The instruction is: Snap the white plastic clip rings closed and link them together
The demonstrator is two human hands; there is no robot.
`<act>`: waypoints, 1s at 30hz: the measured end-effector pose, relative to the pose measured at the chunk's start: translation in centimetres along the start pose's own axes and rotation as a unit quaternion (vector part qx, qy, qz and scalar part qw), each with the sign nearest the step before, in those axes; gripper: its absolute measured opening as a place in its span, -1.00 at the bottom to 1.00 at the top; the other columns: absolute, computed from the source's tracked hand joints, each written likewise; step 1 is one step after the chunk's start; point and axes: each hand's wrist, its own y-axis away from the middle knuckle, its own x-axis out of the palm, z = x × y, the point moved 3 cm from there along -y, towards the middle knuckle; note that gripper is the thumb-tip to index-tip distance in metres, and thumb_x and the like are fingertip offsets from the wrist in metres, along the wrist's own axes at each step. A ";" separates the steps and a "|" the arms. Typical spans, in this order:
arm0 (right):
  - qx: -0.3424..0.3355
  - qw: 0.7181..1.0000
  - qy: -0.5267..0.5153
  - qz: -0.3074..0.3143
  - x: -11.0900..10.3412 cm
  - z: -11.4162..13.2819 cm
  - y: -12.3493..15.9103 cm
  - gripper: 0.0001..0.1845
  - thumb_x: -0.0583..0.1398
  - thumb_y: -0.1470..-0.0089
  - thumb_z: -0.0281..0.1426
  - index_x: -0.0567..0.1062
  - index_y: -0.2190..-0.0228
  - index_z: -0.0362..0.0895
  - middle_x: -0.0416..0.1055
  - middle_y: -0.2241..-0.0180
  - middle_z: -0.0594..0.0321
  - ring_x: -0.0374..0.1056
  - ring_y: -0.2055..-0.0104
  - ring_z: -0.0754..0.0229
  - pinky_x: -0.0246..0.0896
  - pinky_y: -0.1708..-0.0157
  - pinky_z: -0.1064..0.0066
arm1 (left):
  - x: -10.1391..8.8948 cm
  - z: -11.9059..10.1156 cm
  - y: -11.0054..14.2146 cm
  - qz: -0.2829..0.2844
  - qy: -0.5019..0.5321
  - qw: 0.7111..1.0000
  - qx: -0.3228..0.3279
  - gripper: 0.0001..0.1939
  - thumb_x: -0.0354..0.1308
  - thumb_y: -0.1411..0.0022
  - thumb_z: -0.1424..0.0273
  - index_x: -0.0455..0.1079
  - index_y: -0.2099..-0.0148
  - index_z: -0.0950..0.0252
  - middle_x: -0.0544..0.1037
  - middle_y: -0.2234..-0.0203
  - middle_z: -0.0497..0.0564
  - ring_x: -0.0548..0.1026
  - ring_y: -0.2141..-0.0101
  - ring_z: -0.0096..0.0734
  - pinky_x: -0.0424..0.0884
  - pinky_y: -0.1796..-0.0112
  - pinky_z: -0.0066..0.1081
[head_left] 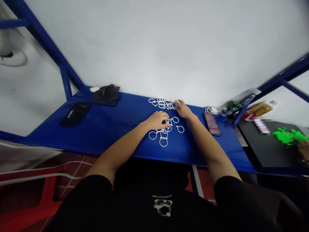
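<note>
My left hand (pixel 157 121) curls over the near group of white plastic rings (pixel 163 142), each with a small knob. Between its thumb and forefinger shows a bit of a white ring (pixel 166 121). My right hand (pixel 182 109) is at the right end of the far ring pile (pixel 161 104), fingers stretched out and slightly apart, the tips touching rings there. Two single rings lie below it, one ring (pixel 175 120) close to the near group and another ring (pixel 180 129) further right. The palms hide part of the rings.
The blue table (pixel 116 129) meets a white wall. Leftward lie a black pouch (pixel 75 114) and a black plastic bag (pixel 106 95). A phone (pixel 212 123), white cable (pixel 212 110) and bottle (pixel 240 102) are right. Another person's hand (pixel 303 149) touches green pieces (pixel 288 136).
</note>
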 end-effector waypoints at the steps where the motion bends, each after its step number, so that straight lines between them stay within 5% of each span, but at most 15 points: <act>1: 0.006 1.000 0.011 0.023 0.4 -0.2 -0.2 -0.46 0.15 -0.37 -0.41 0.48 -0.32 -0.18 0.27 -0.42 -0.18 0.33 -0.41 -0.22 0.30 -0.38 -0.02 | 0.2 -0.1 0.0 0.019 0.008 1.000 0.002 -0.85 0.39 -0.38 0.26 0.66 0.07 0.19 0.67 -0.04 0.07 0.58 -0.06 -0.11 0.43 -0.12 -0.09; 7: -0.021 0.998 0.045 0.044 1.5 0.6 1.4 -0.54 0.10 -0.43 -0.38 0.54 -0.25 -0.08 0.43 -0.33 -0.01 0.46 -0.29 -0.15 0.40 -0.29 0.06 | 0.3 -0.3 0.1 0.048 0.031 0.998 -0.001 -0.78 0.34 -0.42 0.24 0.66 -0.02 0.20 0.70 0.03 0.07 0.62 -0.01 -0.14 0.47 -0.09 -0.14; 18: -0.025 0.994 -0.081 -0.072 0.3 2.1 5.5 -0.78 0.19 -0.37 -0.30 0.64 0.12 -0.08 0.61 0.01 0.04 0.52 0.01 0.00 0.44 -0.06 0.19 | -0.2 -0.6 0.2 0.012 0.045 0.999 -0.026 -0.73 0.30 -0.47 0.18 0.64 -0.06 0.19 0.69 0.02 0.06 0.65 0.03 -0.20 0.52 -0.03 -0.22; 22: 0.013 0.965 -0.204 -0.163 -0.8 4.1 6.5 -0.73 0.25 -0.33 -0.20 0.63 0.07 -0.08 0.61 0.06 0.09 0.45 0.29 0.12 0.46 0.15 0.21 | -0.2 0.4 0.1 -0.063 0.043 0.995 -0.060 -0.73 0.35 -0.43 0.19 0.62 -0.07 0.21 0.70 0.11 0.06 0.66 0.18 -0.26 0.55 0.06 -0.24; 27: -0.048 0.949 -0.261 -0.171 -1.2 7.3 8.0 -0.68 0.28 -0.34 -0.07 0.64 0.16 -0.05 0.61 0.17 0.15 0.43 0.29 0.13 0.41 0.21 0.25 | -1.1 1.5 0.4 -0.221 0.036 0.972 -0.067 -0.69 0.43 -0.34 0.29 0.56 -0.08 0.24 0.70 0.21 0.04 0.62 0.29 -0.33 0.57 0.14 -0.27; 30: -0.079 0.956 -0.239 -0.153 -0.8 7.9 8.5 -0.61 0.21 -0.40 -0.01 0.62 0.26 -0.03 0.57 0.28 0.18 0.44 0.28 0.11 0.39 0.19 0.25 | -1.5 1.2 0.5 -0.248 0.019 0.969 -0.007 -0.81 0.38 -0.39 0.31 0.59 0.00 0.24 0.71 0.25 0.03 0.62 0.30 -0.35 0.58 0.12 -0.25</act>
